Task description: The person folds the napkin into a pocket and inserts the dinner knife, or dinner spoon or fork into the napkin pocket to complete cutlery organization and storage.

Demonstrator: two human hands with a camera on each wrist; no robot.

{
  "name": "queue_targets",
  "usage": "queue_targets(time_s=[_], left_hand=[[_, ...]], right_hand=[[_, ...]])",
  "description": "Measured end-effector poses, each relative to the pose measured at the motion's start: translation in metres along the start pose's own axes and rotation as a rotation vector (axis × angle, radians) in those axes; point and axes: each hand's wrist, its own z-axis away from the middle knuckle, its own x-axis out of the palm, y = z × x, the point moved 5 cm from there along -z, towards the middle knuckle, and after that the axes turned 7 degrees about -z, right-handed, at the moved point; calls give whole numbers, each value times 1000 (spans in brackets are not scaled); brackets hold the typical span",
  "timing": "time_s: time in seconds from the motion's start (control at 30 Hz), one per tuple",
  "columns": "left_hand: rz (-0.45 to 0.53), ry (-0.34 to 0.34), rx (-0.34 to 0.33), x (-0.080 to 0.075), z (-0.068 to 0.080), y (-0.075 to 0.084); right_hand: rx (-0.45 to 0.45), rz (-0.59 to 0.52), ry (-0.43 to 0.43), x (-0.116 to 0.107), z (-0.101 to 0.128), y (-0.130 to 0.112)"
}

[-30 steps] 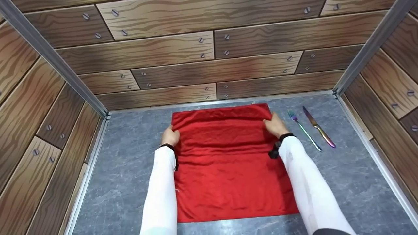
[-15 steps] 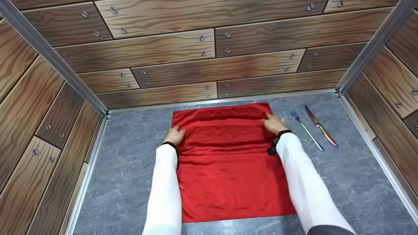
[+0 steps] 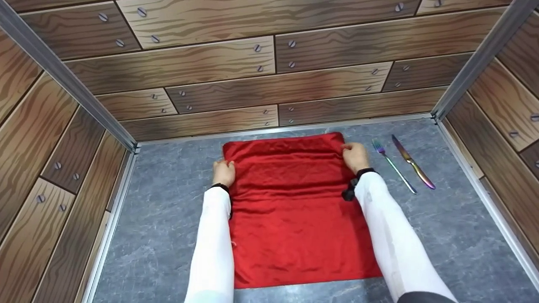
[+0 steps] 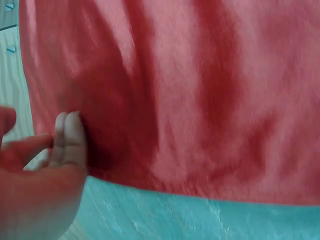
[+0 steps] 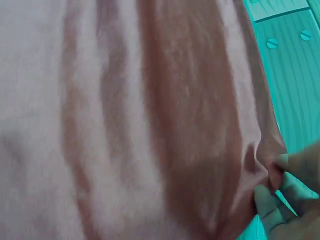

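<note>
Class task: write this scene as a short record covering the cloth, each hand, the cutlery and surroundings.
Cloth: red, spread out, creased
Left hand: touching the cloth's left edge, grip unclear
Right hand: pinching the cloth's right edge
Fork: right of the cloth, tines at far end
Knife: right of the fork, apart from it
Tabletop: grey
Walls: wood-plank pattern

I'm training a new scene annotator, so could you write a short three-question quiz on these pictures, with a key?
1. True or false: the fork lies between the red cloth and the knife.
2. What does the right hand pinch?
A) the knife
B) the red cloth
C) the fork
3. Fill in: the person's sleeves are ____ in the head view.

Key: 1. True. 2. B. 3. White.
</note>
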Motion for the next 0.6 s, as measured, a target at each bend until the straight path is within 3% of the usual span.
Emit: queue_targets(time_s=[0.07,0.13,0.3,0.43,0.6], left_hand=[[39,71,-2,-6,0,1],[113,88,-44,-9,0,1],[226,-23,-178,-11,-3,3],[168,-93,-160,-10,-2,6],[198,-101,-155,-8,-2,9]], right_hand=[[11,-86,52,-3,0,-1],[13,-129,79,-6,0,-2],[67,-130,-21,-7,-2,-6],[96,-137,-134,-2,-3,-9],[77,-212,-182,5,-1,-13]])
